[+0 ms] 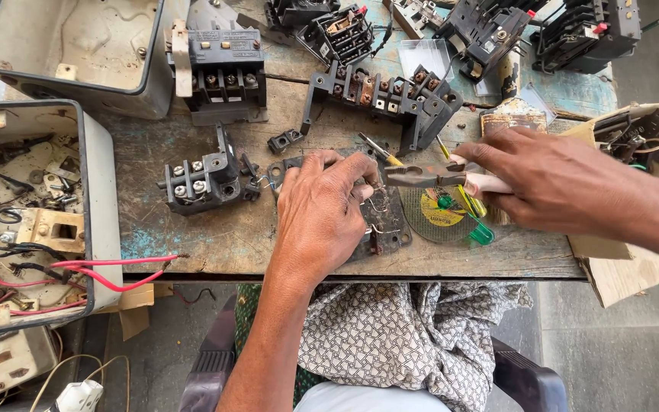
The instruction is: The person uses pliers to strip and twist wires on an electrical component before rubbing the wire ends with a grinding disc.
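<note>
Your left hand presses palm-down on a dark flat contactor base plate lying near the front edge of the worn wooden bench; its fingers curl over the plate's small wire springs, though what they pinch is hidden. Your right hand grips the pale handles of a pair of pliers, fingers closed around them, the nose pointing left toward your left fingertips. Just beside the plate lies a round abrasive disc. A black terminal block sits left of your hand.
</note>
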